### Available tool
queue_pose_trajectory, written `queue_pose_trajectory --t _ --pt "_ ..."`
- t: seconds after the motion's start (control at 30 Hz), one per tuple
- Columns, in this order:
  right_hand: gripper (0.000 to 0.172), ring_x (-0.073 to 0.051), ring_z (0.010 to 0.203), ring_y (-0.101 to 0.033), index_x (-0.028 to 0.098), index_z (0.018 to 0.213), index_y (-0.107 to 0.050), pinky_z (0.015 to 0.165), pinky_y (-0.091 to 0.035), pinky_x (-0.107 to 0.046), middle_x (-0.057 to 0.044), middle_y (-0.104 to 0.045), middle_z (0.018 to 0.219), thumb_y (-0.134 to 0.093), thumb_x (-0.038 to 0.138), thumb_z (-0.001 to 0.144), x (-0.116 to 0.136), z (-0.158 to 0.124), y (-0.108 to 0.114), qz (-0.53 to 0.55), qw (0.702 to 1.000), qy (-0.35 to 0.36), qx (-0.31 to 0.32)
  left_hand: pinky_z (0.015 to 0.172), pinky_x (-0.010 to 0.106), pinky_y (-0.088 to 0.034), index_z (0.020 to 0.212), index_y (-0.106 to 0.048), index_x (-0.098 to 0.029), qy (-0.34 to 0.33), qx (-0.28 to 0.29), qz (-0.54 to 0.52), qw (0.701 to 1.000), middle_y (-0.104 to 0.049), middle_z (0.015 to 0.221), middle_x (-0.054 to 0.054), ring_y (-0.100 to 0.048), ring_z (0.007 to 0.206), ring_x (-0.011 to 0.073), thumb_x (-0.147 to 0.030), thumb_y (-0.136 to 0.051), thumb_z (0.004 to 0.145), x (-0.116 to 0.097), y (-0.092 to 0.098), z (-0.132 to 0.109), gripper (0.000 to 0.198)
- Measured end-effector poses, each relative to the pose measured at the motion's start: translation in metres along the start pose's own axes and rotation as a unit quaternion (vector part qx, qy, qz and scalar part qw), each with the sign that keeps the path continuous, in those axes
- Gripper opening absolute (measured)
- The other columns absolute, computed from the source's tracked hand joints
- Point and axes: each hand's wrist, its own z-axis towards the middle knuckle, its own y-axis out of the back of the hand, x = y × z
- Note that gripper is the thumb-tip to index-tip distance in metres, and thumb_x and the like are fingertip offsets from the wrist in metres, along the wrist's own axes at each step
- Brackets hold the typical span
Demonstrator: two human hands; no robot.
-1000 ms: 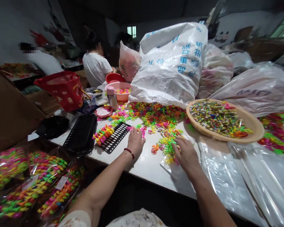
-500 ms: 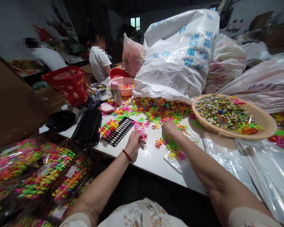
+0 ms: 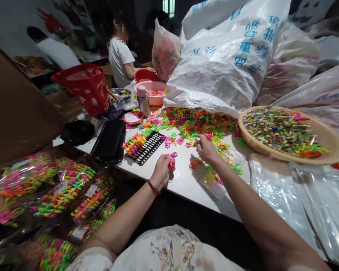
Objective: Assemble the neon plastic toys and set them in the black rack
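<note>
a pink piece (image 3: 172,162) is now pinched in the left hand (image 3: 161,171), drawn clear of the pink cluster (image 3: 171,141) just beyond it since a second ago, so one piece is judged secured. whether anything is gripped by the right hand (image 3: 208,151), fingers bunched near the loose pile (image 3: 205,122), cannot be told.

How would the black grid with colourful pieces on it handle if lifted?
The grid is probably light, being mostly open slots; likely fairly stiff, as its edges look straight; perhaps left-heavy, since the pieces crowd its left side.
</note>
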Motion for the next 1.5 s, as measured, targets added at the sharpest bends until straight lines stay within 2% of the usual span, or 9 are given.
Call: queue_pose_trajectory --t 0.07,0.13,0.33,0.73,1.03,1.2,1.33,1.43,1.5 --pt "0.027 -0.017 0.068 -0.061 0.019 0.11 -0.057 0.06 -0.047 -0.027 -0.005 -0.068 0.083 -0.05 0.036 0.09 0.013 -0.03 -0.008 0.186 0.98 -0.023 0.07 0.047 0.018 -0.036 0.081 -0.047 -0.017 0.01 -0.001 -0.002 1.0 -0.052 0.059 -0.005 -0.043 0.046 0.0041 -0.047 -0.069 0.078 0.0 -0.004 -0.003 0.037" --pt "0.033 -0.014 0.061 -0.058 0.02 0.104 -0.061 0.051 -0.043 -0.024 -0.003 -0.067 0.078 -0.058 0.047 0.085 0.023 -0.059 -0.018 0.297 0.946 -0.049 0.118 0.046 0.019 -0.036 0.079 -0.046 -0.018 0.007 0.013 0.01 1.0 -0.05 0.056 -0.005 -0.042 0.044 0.0045 -0.051 -0.066 0.079 0.002 -0.008 -0.007 0.039" --pt "0.035 -0.01 0.056 -0.049 0.018 0.093 -0.063 0.054 -0.04 -0.024 0.001 -0.061 0.071 -0.061 0.051 0.083 0.031 -0.102 -0.035 0.405 0.905 -0.07 0.108 0.041 0.02 -0.031 0.079 -0.046 -0.018 -0.045 0.042 0.09 0.994 -0.045 0.048 -0.007 -0.038 0.04 0.0061 -0.059 -0.055 0.084 0.011 -0.019 -0.018 0.042" --pt "0.034 -0.011 0.052 -0.05 0.018 0.09 -0.069 0.052 -0.039 -0.024 0.002 -0.062 0.063 -0.059 0.05 0.084 0.025 -0.11 -0.022 0.282 0.955 -0.044 0.076 0.041 0.018 -0.025 0.079 -0.045 -0.019 -0.048 0.075 0.148 0.985 -0.04 0.049 -0.009 -0.032 0.041 0.0052 -0.058 -0.052 0.086 0.013 -0.024 -0.025 0.04" --pt "0.022 -0.019 0.077 -0.066 0.02 0.093 -0.072 0.07 -0.048 -0.028 -0.005 -0.073 0.086 -0.058 0.036 0.087 0.022 -0.113 -0.019 0.179 0.981 0.072 0.005 0.045 0.019 -0.028 0.074 -0.042 -0.02 -0.065 0.07 0.25 0.963 -0.04 0.051 -0.008 -0.034 0.044 0.0064 -0.055 -0.049 0.089 0.016 -0.016 -0.021 0.038" --pt "0.021 -0.02 0.079 -0.067 0.023 0.091 -0.073 0.071 -0.049 -0.029 -0.006 -0.074 0.088 -0.054 0.03 0.089 0.022 -0.117 -0.028 0.141 0.984 0.104 0.017 0.045 0.02 -0.027 0.071 -0.043 -0.021 -0.041 0.063 0.303 0.95 -0.039 0.05 -0.007 -0.033 0.044 0.0077 -0.054 -0.048 0.089 0.017 -0.012 -0.018 0.038" --pt "0.023 -0.022 0.078 -0.066 0.025 0.092 -0.072 0.072 -0.049 -0.032 -0.006 -0.073 0.086 -0.05 0.032 0.091 0.022 -0.122 -0.032 0.111 0.988 0.103 0.033 0.048 0.021 -0.028 0.068 -0.043 -0.021 -0.063 0.057 0.323 0.943 -0.04 0.053 -0.006 -0.035 0.048 0.0088 -0.054 -0.049 0.088 0.025 -0.014 -0.014 0.04" --pt "0.025 -0.023 0.078 -0.066 0.025 0.098 -0.07 0.072 -0.05 -0.034 -0.007 -0.072 0.088 -0.048 0.036 0.092 0.011 -0.121 -0.018 0.099 0.991 0.085 0.025 0.051 0.023 -0.033 0.071 -0.046 -0.021 -0.082 0.074 0.328 0.938 -0.044 0.057 -0.004 -0.039 0.051 0.0101 -0.057 -0.041 0.091 0.027 -0.02 -0.005 0.042" --pt "0.027 -0.024 0.082 -0.066 0.025 0.102 -0.069 0.074 -0.051 -0.036 -0.008 -0.072 0.092 -0.048 0.039 0.092 -0.004 -0.117 0.0 0.081 0.994 0.064 -0.031 0.052 0.024 -0.035 0.079 -0.049 -0.021 -0.089 0.063 0.354 0.929 -0.048 0.06 -0.003 -0.041 0.05 0.0112 -0.055 -0.032 0.094 0.022 -0.023 0.007 0.041"
